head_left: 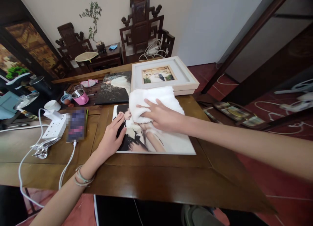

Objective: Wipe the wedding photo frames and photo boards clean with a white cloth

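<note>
A: Position of the photo?
B: Flat on the worktop, image side up, in front of the person. Upper part covered by a white cloth.
A: Left hand?
B: Laid on the photo's left side, fingers stretched and close together, thumb apart. Grip wide, nothing held. Bracelets at the wrist.
A: Right hand?
B: On top of the cloth, fingers spread, cloth rumpled about them. Grip wide, cloth between hand and photo.
A: Objects beyond?
B: Pale box frame behind the cloth; they overlap in view, contact cannot be told. Dark picture just to the frame's left, also lying flat.
A: Left side of the worktop?
B: Phone with a white cable plugged into its near end; power strip just beside it. Pink mug farther back.
</note>
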Action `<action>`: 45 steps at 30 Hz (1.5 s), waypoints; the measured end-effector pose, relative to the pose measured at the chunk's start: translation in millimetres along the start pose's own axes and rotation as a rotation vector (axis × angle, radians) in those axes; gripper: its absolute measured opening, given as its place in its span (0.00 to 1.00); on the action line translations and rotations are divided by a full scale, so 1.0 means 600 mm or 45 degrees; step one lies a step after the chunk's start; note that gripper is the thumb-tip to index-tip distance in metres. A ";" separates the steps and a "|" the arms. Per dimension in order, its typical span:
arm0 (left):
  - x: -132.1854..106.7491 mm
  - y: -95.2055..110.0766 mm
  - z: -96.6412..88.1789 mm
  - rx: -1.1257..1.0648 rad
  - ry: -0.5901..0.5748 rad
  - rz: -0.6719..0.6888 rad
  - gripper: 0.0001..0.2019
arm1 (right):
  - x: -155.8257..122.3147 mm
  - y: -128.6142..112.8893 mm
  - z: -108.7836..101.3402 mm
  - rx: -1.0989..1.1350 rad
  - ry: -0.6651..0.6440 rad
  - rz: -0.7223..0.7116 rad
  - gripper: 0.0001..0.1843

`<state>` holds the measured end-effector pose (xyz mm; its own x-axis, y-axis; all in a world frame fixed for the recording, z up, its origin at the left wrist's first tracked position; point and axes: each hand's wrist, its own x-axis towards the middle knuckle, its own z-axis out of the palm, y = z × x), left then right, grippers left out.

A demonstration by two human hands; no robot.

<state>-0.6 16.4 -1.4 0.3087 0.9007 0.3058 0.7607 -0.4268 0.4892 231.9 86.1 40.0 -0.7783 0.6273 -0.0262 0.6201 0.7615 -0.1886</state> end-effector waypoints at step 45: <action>-0.001 -0.004 0.001 0.001 -0.022 0.002 0.23 | -0.102 -0.148 0.028 -0.049 -0.242 -0.111 0.27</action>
<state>-2.2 16.9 -3.0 0.3198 0.9012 0.2926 0.7604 -0.4283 0.4881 223.2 -22.8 41.8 -0.8315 0.5194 -0.1970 0.5500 0.8196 -0.1606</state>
